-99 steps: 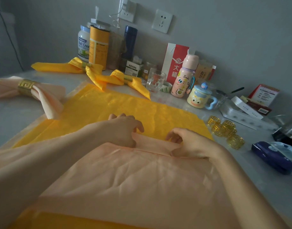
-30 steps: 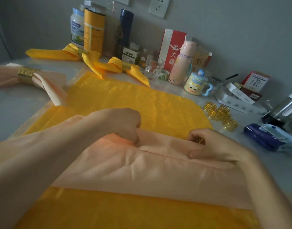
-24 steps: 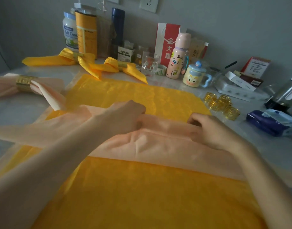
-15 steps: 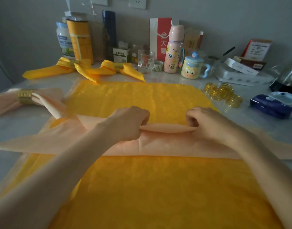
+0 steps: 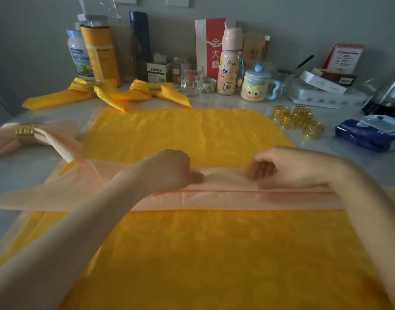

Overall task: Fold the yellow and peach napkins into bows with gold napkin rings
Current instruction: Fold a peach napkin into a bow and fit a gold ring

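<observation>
A peach napkin, folded into a long narrow band, is laid left to right across a flat yellow napkin spread on the pale surface. The left hand is curled over the band near its middle, fingers bent down and the thumb pressed onto the cloth; the fold appears to be pinched, though the fingertips are hidden. The right hand is half closed just right of it, fingers bent onto the band's far edge; whether cloth is gripped cannot be told because of blur.

At the far left, a finished peach bow is held by a gold napkin ring with a key-pattern cutout. Two finished yellow bows are set side by side beyond the yellow napkin's far edge. A cluster of loose gold rings is seen right of the yellow napkin, near a dark blue packet.

Along the far wall, a white jar is printed with "Full Cre…", the rest being hidden by a yellow canister beside it. A dark blue flask stands behind a small white box with a barcode and unreadable characters. A red-and-white bag is marked with the characters 金大福. A pink bottle with a cartoon face is lettered "Smile". A clear glass is placed to its left and a lidded cartoon mug to its right. Writing on the red-topped notepad at the far right is too small to be read.
</observation>
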Tool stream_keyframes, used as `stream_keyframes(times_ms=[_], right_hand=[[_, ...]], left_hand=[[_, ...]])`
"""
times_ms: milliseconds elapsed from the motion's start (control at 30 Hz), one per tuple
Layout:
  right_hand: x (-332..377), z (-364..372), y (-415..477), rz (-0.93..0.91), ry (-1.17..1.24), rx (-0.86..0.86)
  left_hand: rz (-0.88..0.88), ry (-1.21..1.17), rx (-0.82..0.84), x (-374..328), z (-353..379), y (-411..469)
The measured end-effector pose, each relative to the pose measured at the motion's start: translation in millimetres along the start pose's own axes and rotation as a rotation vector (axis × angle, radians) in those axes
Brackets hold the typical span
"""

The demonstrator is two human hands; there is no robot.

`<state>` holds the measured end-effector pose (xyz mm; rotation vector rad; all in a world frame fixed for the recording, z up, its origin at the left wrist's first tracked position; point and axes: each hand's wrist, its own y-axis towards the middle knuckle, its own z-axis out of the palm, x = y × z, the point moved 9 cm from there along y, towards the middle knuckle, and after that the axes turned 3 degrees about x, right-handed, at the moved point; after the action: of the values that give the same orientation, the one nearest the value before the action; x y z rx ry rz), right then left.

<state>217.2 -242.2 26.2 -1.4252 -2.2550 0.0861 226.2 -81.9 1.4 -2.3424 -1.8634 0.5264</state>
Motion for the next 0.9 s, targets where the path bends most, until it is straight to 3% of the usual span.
stream_keyframes(times_ms=[67, 100, 233, 367, 500, 600, 700, 900], right_hand=[[14.7, -8.1, 7.8, -0.095, 0.154, -0.234], [22.9, -2.2, 13.3, -0.127, 0.187, -0.266], [33.9, 21.6, 27.1, -0.171, 0.116, -0.106], [0.2, 13.6, 16.8, -0.071, 0.115, 0.033], [-12.6, 2.2, 9.3, -0.072, 0.110, 0.033], [-21.4, -7.0, 8.5, -0.021, 0.063, -0.068], [-25.6, -3.8, 9.6, 0.036, 0.094, -0.063], [-4.8, -7.9, 5.4, 0.030, -0.068, -0.150]], left_hand=[[0.033, 0.082, -0.043, -4.5, 2.7, -1.1], [0.040, 0.086, -0.035, -5.6, 4.6, -0.1], [0.050, 0.025, 0.075, 2.1, 6.3, 4.5], [0.081, -0.041, 0.064, 13.5, -0.1, 9.0], [0.081, -0.083, 0.054, 21.5, -5.3, 9.8], [0.101, -0.177, 0.059, 19.3, -7.7, 8.5], [0.101, -0.098, 0.047, 18.5, -7.0, 7.7], [0.148, 0.001, -0.138, 0.8, -16.3, 1.1]])
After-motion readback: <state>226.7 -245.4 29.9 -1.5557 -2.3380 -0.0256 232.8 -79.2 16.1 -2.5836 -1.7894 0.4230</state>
